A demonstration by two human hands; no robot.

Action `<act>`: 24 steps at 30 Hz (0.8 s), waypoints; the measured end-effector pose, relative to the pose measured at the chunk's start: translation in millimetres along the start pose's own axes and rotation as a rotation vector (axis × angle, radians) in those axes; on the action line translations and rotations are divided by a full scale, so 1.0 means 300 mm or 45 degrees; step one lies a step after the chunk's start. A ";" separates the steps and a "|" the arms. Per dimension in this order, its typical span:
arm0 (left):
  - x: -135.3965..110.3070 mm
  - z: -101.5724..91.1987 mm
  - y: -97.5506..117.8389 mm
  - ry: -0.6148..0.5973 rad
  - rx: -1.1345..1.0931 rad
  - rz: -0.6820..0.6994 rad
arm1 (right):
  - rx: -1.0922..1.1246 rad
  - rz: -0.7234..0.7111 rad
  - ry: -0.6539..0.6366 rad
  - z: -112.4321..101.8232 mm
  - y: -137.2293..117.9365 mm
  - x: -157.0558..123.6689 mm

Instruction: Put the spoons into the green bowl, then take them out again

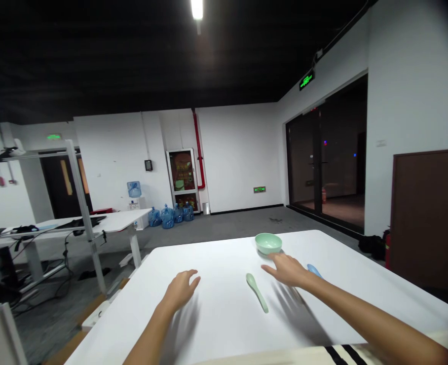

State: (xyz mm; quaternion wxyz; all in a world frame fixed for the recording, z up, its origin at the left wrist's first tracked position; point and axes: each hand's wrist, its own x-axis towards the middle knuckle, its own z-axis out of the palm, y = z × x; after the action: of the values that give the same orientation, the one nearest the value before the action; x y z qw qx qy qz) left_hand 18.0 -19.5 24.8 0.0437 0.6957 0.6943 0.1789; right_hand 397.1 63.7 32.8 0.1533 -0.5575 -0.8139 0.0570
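A light green bowl [268, 244] sits upright near the far edge of the white table [216, 309]. Just in front of it is my right hand [288, 268], open, with thumb and fingers apart and nothing in the grasp; whether a fingertip touches the bowl I cannot tell. A green spoon [257, 292] lies on the tabletop between my two hands, its bowl end pointing away from me. Part of a blue item [314, 270], like a spoon's end, shows beyond my right forearm, which hides the rest. Over the table's left part, my left hand [180, 290] hovers open, fingers slightly curled, holding nothing.
To the left stands another white desk [121, 219] with cables and a metal frame [80, 192]. Several blue water bottles [167, 217] are on the floor by the back wall. A brown cabinet [429, 213] is at the right, near dark glass doors [330, 162].
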 end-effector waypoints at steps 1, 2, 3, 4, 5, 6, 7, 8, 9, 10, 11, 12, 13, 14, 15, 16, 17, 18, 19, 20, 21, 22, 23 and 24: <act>0.001 0.002 -0.002 0.000 0.004 -0.001 | -0.003 -0.008 0.020 -0.007 0.024 -0.011; 0.002 0.004 -0.005 0.002 0.007 -0.002 | -0.017 -0.016 0.043 -0.011 0.050 -0.021; 0.004 0.007 -0.008 0.004 0.010 -0.003 | -0.039 -0.015 0.065 -0.011 0.077 -0.032; 0.005 0.009 -0.010 0.007 0.013 -0.005 | -0.063 -0.011 0.077 -0.008 0.105 -0.041; 0.006 0.011 -0.012 0.008 0.017 -0.008 | -0.087 0.009 0.081 -0.003 0.132 -0.050; 0.007 0.012 -0.014 0.008 0.021 -0.011 | -0.108 0.028 0.080 0.003 0.158 -0.058; 0.008 0.013 -0.015 0.006 0.029 -0.014 | -0.127 0.042 0.079 0.010 0.181 -0.065; 0.009 0.014 -0.015 0.004 0.038 -0.017 | -0.139 0.058 0.075 0.017 0.200 -0.072; 0.010 0.015 -0.016 0.003 0.048 -0.018 | -0.143 0.072 0.067 0.023 0.216 -0.078; 0.010 0.016 -0.015 0.003 0.057 -0.014 | -0.138 0.087 0.057 0.027 0.228 -0.083; 0.010 0.016 -0.015 0.003 0.064 -0.009 | -0.125 0.103 0.046 0.030 0.237 -0.088; 0.010 0.017 -0.014 0.003 0.069 -0.002 | -0.110 0.116 0.035 0.032 0.242 -0.092; 0.009 0.017 -0.013 0.001 0.073 0.003 | -0.096 0.124 0.030 0.032 0.245 -0.095; 0.008 0.017 -0.011 -0.001 0.075 0.004 | -0.084 0.128 0.033 0.031 0.247 -0.097; 0.007 0.016 -0.009 -0.003 0.078 0.002 | -0.075 0.126 0.040 0.030 0.246 -0.098; 0.006 0.015 -0.007 -0.004 0.080 -0.001 | -0.071 0.123 0.049 0.028 0.245 -0.100; 0.004 0.014 -0.006 -0.004 0.081 -0.005 | -0.070 0.121 0.055 0.027 0.243 -0.101; 0.003 0.013 -0.004 -0.003 0.080 -0.007 | -0.069 0.117 0.056 0.025 0.241 -0.102; 0.003 0.011 -0.002 -0.002 0.078 -0.007 | -0.068 0.116 0.053 0.024 0.240 -0.103; 0.002 0.010 -0.001 0.000 0.075 -0.005 | -0.066 0.115 0.048 0.023 0.238 -0.105; 0.002 0.009 -0.001 0.001 0.072 -0.002 | -0.063 0.115 0.044 0.022 0.237 -0.106; 0.002 0.008 0.000 0.003 0.068 0.000 | -0.057 0.117 0.043 0.022 0.236 -0.107; 0.002 0.008 0.000 0.004 0.064 0.001 | -0.048 0.118 0.045 0.022 0.236 -0.107; 0.002 0.007 0.001 0.006 0.062 0.001 | -0.039 0.120 0.049 0.021 0.236 -0.106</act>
State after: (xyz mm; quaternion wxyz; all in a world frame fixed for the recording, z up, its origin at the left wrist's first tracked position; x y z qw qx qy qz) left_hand 18.9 -18.5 23.1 0.0253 0.6965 0.6982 0.1636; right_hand 468.6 61.2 2.2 0.1575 -0.5986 -0.7843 0.0408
